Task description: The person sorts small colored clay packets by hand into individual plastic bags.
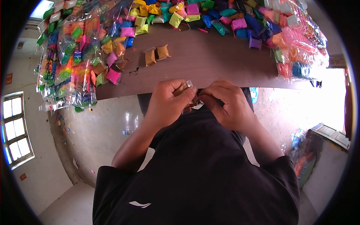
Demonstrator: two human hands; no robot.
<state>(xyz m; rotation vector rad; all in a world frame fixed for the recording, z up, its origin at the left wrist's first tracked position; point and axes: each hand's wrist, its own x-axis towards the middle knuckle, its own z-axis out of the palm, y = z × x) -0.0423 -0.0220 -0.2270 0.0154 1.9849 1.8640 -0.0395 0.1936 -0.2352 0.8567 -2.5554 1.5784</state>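
My left hand is closed around a small brown packet in clear wrapping, just off the table's front edge. One end of the wrapping sticks up past the thumb. Close beside it, my right hand has its fingers pinched together by the packet's other side; what they grip is mostly hidden. A shiny whitish bit shows below the fingertips. Beyond my hands, two more brown packets lie side by side on the brown table.
Several loose packets in many colours line the table's far side. Clear bags of coloured packets are heaped at the left and right, reaching the front edge. A cabinet stands at the lower right.
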